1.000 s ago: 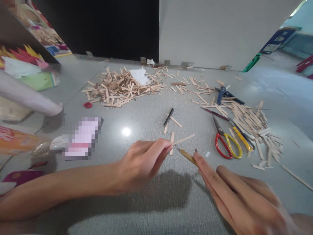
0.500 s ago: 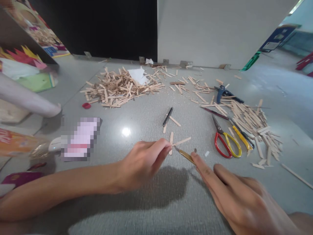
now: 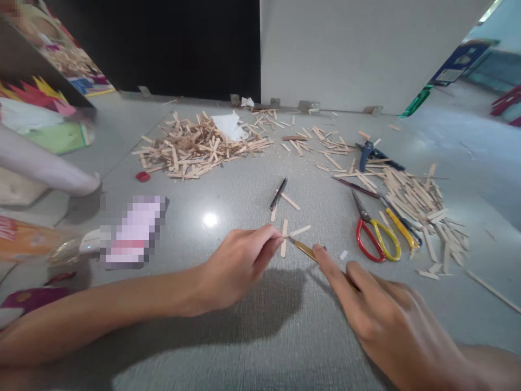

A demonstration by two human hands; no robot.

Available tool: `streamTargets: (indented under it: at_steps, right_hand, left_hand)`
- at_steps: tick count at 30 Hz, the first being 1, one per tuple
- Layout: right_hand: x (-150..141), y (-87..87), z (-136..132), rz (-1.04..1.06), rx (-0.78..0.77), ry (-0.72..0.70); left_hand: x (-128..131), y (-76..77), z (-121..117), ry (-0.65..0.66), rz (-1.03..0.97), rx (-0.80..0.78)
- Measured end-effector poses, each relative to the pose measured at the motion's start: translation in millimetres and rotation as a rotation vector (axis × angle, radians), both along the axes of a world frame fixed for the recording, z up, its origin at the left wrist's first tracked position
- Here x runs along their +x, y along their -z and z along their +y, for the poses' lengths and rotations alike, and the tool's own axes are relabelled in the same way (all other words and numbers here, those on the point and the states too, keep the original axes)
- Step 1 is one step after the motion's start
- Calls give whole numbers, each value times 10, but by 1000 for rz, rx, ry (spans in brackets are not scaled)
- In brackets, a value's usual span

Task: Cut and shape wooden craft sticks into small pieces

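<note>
Two bare hands meet low on the grey table; the left hand has its thumb and forefinger pinched shut on the near end of a thin wooden stick, which lies slanted up to the right just above the table top; the right hand is closed around a yellow-handled craft knife, the forefinger stretched along its back, and the blade tip sits against the stick right beside the left fingertips. A second short stick lies flat under that spot, pointing away from the person; a black pen rests a little farther back, crossed by another stick.

To the right lie red and yellow scissors, closed, with a yellow-handled tool just beside them; past these a heap of cut sticks spreads toward the table edge, and blue-handled pliers sit at its far end. A bigger pile of sticks lies at the back left with a crumpled white paper on it; a small red cap rests near that pile's front corner. On the left a pale cylinder lies across the table, an orange packet lies nearer the person, and a blurred patch sits between them and the hands.
</note>
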State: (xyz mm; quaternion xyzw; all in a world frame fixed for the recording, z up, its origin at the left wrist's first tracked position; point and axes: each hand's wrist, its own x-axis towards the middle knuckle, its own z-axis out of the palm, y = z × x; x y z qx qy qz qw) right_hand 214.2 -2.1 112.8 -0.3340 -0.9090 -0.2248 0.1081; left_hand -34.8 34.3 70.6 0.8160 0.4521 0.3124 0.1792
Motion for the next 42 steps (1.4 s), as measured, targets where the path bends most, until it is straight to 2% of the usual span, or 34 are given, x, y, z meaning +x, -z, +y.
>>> streamTargets:
  at_steps: [6, 12, 15, 18, 22, 25, 31, 38, 42]
  right_hand:
    - [-35, -19, 115, 5, 57, -28]
    - [-27, -1, 153, 51, 65, -38]
    - [-33, 1, 151, 68, 80, -24]
    - [-29, 10, 152, 78, 81, -35]
    - [-19, 71, 143, 87, 87, -68]
    - [-11, 124, 110, 105, 58, -93]
    - [21, 162, 55, 81, 15, -110]
    - [-3, 173, 52, 97, -28, -136]
    - [-8, 156, 43, 145, -81, -153]
  left_hand:
    - [-33, -82, 102, 49, -64, -97]
    - [-24, -200, 98, 12, -190, -229]
    - [-11, -160, 119, -63, -333, -272]
    - [14, -56, 176, -145, -436, -329]
    - [59, 96, 231, 0, -469, -502]
    - [84, 146, 224, 99, -584, -604]
    - [95, 143, 200, 112, -610, -590]
    - [113, 177, 214, 143, -742, -652]
    - [114, 180, 221, 153, -739, -687]
